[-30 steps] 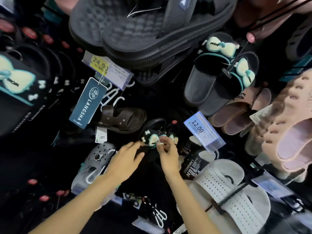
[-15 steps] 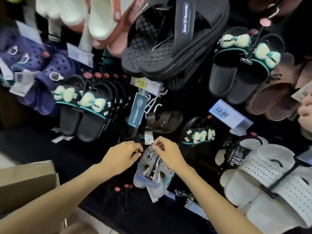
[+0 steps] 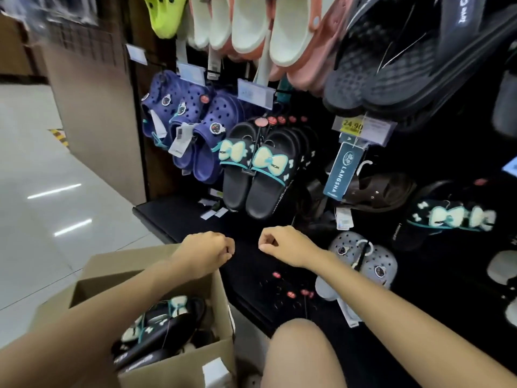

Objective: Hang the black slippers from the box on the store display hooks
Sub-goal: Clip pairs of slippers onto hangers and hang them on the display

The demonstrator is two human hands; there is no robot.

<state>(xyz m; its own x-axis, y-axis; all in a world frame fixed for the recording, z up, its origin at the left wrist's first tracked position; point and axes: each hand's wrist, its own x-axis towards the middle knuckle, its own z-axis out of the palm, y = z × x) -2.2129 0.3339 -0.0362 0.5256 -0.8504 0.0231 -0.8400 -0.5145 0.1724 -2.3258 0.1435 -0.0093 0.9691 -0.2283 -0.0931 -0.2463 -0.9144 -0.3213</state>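
An open cardboard box (image 3: 221, 298) stands at the lower left with black slippers (image 3: 156, 329) with cream bows lying inside. Several matching black bow slippers (image 3: 260, 169) hang in a row on a display hook at centre. Another black bow pair (image 3: 447, 217) hangs at the right. My left hand (image 3: 207, 252) hovers over the box's far edge, fingers curled, holding nothing. My right hand (image 3: 282, 245) is a little to its right in front of the dark display base, also curled and holding nothing.
Navy clogs (image 3: 190, 121) hang left of the bow slippers. Brown sandals (image 3: 377, 191) and a price tag (image 3: 363, 127) hang to the right, grey clogs (image 3: 363, 261) below. Large dark slides (image 3: 419, 60) and pale clogs (image 3: 251, 21) hang above. My knee (image 3: 302, 357) is at the bottom.
My view has swung left and down, bringing the box into sight. Both hands have drawn back from the bow slippers at the right and now hold nothing.
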